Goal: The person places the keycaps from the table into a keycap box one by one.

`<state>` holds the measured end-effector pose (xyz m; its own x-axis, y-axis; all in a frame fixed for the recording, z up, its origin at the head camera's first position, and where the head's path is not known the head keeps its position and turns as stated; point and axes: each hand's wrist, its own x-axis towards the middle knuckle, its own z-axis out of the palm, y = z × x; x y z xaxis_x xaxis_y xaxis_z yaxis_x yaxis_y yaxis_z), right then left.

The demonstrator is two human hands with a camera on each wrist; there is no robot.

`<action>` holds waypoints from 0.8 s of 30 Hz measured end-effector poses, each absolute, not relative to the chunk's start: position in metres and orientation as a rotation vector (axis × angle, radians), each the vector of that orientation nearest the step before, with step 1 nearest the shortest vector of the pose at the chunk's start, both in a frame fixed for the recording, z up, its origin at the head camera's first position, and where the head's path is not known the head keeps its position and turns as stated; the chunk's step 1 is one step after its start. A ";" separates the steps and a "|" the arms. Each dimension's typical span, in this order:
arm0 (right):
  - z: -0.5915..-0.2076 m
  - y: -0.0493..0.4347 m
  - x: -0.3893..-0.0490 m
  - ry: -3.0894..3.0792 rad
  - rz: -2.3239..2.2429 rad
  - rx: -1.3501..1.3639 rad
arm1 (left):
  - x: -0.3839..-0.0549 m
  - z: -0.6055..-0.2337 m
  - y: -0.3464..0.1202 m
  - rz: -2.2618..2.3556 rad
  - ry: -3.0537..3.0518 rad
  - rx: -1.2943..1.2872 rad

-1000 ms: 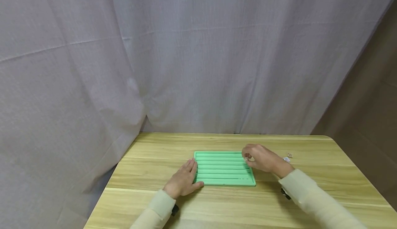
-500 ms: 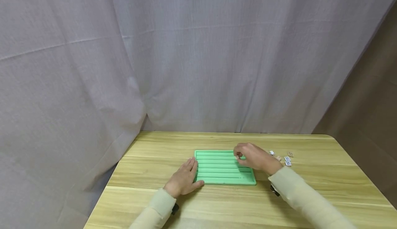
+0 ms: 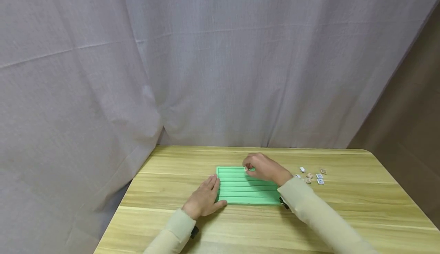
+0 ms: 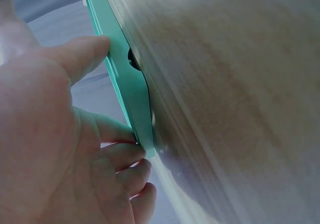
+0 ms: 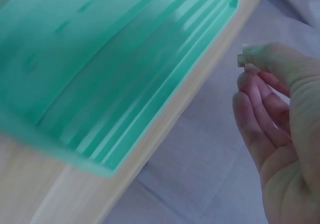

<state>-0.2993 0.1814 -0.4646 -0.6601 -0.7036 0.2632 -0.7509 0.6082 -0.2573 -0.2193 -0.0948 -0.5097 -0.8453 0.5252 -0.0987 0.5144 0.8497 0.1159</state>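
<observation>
A green tray [image 3: 240, 199] with several long parallel ridges lies on the wooden table. My left hand [image 3: 203, 198] rests along its left edge, the thumb at the near left corner. In the left wrist view the fingertips [image 4: 142, 151] meet the tray's side wall [image 4: 120, 69]. Over the tray's far edge, my right hand [image 3: 262, 168] pinches a small pale tile [image 5: 241, 60] between thumb and fingers. The right wrist view has that tile above the ridged tray [image 5: 115, 49], its face turned away. My right forearm hides the tray's right part in the head view.
To the right of the tray lie several small tiles, among them white marked ones [image 3: 320, 182] and beige ones [image 3: 309, 175]. A grey curtain [image 3: 220, 74] hangs behind the table [image 3: 254, 227].
My right hand has moved left from the tray's right side to above its far middle, carrying the tile. More loose tiles show on the right. The left hand stays put.
</observation>
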 end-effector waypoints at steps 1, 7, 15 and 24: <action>-0.464 0.178 -0.301 -2.705 0.532 1.222 | -0.219 -0.510 -0.095 0.128 2.898 0.818; -0.467 0.157 -0.312 -2.782 0.598 1.160 | -0.220 -0.510 -0.095 0.123 2.898 0.822; -0.474 0.134 -0.321 -2.846 0.671 1.133 | -0.218 -0.510 -0.095 0.104 2.899 0.810; -0.483 0.110 -0.325 -2.898 0.770 1.044 | -0.216 -0.511 -0.092 0.081 2.891 0.827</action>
